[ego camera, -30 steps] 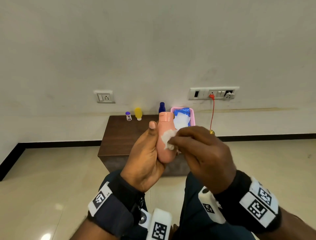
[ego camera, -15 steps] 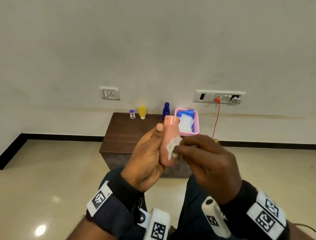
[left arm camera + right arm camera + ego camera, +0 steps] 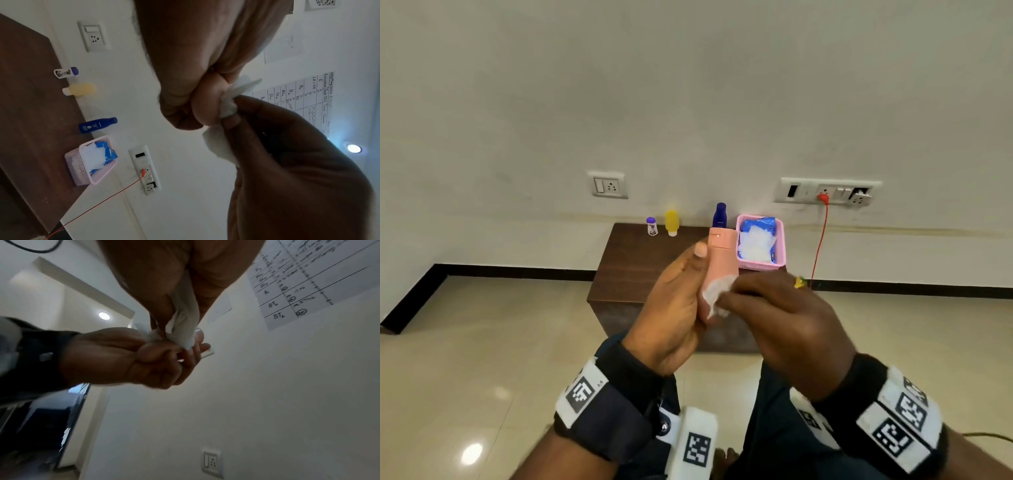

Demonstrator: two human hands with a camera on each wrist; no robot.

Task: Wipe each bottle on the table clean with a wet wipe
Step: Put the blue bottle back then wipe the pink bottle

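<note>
My left hand [image 3: 674, 305] grips a pink bottle [image 3: 720, 260] upright in front of me, thumb along its side; its lower half is hidden by both hands. My right hand [image 3: 767, 308] pinches a white wet wipe [image 3: 715, 294] against the bottle's lower body. The wipe [image 3: 228, 107] shows bunched between the right hand's fingers, and in the right wrist view it [image 3: 183, 324] hangs from the palm. On the brown table [image 3: 640, 267] stand a dark blue bottle [image 3: 720, 215], a yellow bottle [image 3: 672, 222] and a small white bottle with a purple cap [image 3: 651, 226].
A pink basket [image 3: 779, 253] holding a blue pack of wipes [image 3: 758, 236] stands at the table's back right. A red cable [image 3: 820, 240] runs from the wall socket down past the table. Glossy tiled floor surrounds the table; my knees sit below the hands.
The bottle has turned more upright in my left hand, and the wipe has slid lower along its body. The head view has shifted slightly.
</note>
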